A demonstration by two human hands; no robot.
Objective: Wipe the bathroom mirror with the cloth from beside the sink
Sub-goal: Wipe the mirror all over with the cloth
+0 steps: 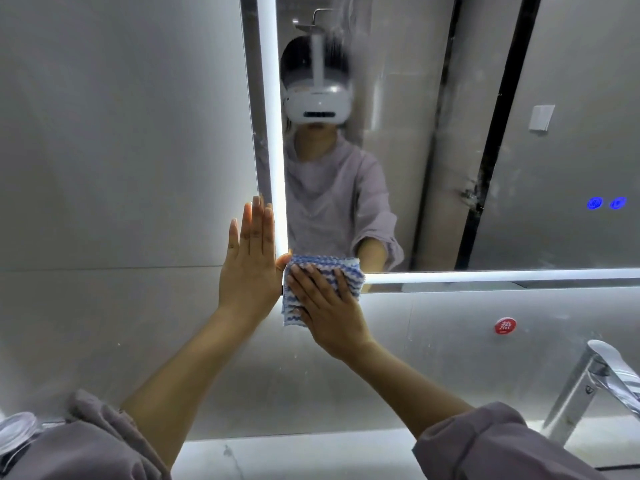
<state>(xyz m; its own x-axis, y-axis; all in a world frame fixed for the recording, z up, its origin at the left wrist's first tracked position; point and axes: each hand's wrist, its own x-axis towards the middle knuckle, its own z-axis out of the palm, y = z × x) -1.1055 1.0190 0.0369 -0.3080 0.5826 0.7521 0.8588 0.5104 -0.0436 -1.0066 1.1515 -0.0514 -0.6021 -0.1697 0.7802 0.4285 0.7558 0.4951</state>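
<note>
A folded cloth (pixel 341 268), nubbly in texture and banded with wavy blue and white stripes, is pressed against the lower left corner of the mirror (pixel 450 168). It is held there by the right hand (pixel 325 310), whose fingers are laid straight and spread over the fabric, not curled round it. One loose corner of the cloth is left hanging below the mirror's lower edge.

The left hand (pixel 247 268) is set flat on the smooth grey wall (pixel 121 133) just left of the mirror, released, fingers straight and close together, nothing grasped. Its thumb is seen touching the cloth's left edge.

The glass is bordered by a narrow glowing light strip (pixel 273 133) along its left and bottom sides, and faint smears are visible on its surface. Two small round blue lit buttons (pixel 604 203) are seen at the right of the glass. A round red sticker (pixel 505 326) is fixed to the wall below, and an angular chrome faucet (pixel 588 386) stands at the near right. Loose mauve sleeves (pixel 485 441) are pushed up both forearms.
</note>
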